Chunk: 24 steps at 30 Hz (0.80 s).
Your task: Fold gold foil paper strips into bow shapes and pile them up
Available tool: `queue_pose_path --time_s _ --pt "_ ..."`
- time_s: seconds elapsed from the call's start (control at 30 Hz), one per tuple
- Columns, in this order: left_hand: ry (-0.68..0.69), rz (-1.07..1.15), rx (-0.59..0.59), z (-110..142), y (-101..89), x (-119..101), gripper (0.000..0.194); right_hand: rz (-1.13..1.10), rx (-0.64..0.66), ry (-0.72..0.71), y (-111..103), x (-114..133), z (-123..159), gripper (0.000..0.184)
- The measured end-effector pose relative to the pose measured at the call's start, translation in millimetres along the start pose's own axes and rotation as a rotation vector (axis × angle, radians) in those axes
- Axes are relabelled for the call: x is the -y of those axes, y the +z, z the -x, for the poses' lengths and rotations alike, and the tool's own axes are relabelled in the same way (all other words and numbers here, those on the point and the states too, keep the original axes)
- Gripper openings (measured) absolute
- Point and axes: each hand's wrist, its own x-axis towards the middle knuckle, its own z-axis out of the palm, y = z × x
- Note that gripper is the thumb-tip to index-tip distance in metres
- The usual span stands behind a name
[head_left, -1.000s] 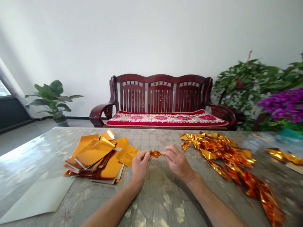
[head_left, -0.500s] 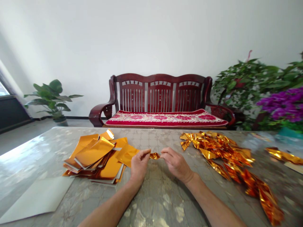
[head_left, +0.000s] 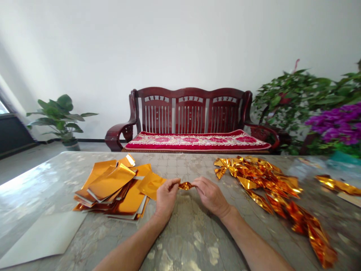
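Observation:
Between my hands, above the table, is a crumpled piece of gold foil paper [head_left: 185,185] with its ends pinched narrow. My left hand [head_left: 167,195] grips its left end between thumb and fingers. The right end is pinched by my right hand [head_left: 211,196], whose fingertips curl around it. Just left of my left hand lies a loose stack of flat gold foil sheets [head_left: 113,184], some showing pale backs. To the right of my right hand is a heap of twisted gold foil pieces [head_left: 262,178], trailing toward the table's near right.
A pale sheet [head_left: 47,235] lies on the patterned tabletop [head_left: 180,241] at near left. Clear plastic [head_left: 307,165] and another foil piece [head_left: 338,184] are at far right. Behind the table stands a wooden bench [head_left: 190,113], with potted plants [head_left: 63,116] either side.
My right hand has shifted slightly, and the foil's right end now shows as a narrower twist reaching into its fingers. The stack and heap have not moved.

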Motion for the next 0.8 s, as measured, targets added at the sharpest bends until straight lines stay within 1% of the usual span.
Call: queue_pose_path --time_s 0.07,0.13,0.23,0.3,0.37,0.47,0.53,0.6,0.67,0.8 --pt "0.021 -0.034 0.018 0 -0.8 0 0.021 0.015 -0.014 0.048 1 -5 2 0.029" --pt "0.061 -0.12 0.03 -1 -4.3 -1 0.024 0.044 -0.047 0.129 2 -12 4 0.03" --pt "0.166 -0.375 0.048 -5 -15.5 -6 0.027 0.113 -0.157 0.29 -2 -27 7 0.032" --pt "0.225 -0.594 0.099 -8 -24.6 -10 0.027 0.164 -0.237 0.394 -9 -39 8 0.033" --pt "0.201 -0.791 0.136 -12 -32.5 -12 0.028 0.228 -0.309 0.486 -18 -50 8 0.035" --pt "0.097 -1.001 0.183 -16 -39.9 -13 0.032 0.32 -0.407 0.586 -34 -65 10 0.039" --pt "0.036 -1.08 0.208 -18 -42.5 -13 0.035 0.387 -0.462 0.63 -46 -73 12 0.042" --pt "0.005 -1.119 0.23 -20 -43.7 -14 0.036 0.433 -0.505 0.664 -58 -79 15 0.042" --pt "-0.001 -1.13 0.253 -19 -43.6 -15 0.034 0.465 -0.538 0.72 -69 -84 19 0.042" --pt "0.028 -1.119 0.282 -16 -39.9 -17 0.033 0.557 -0.531 0.878 -90 -91 31 0.046"
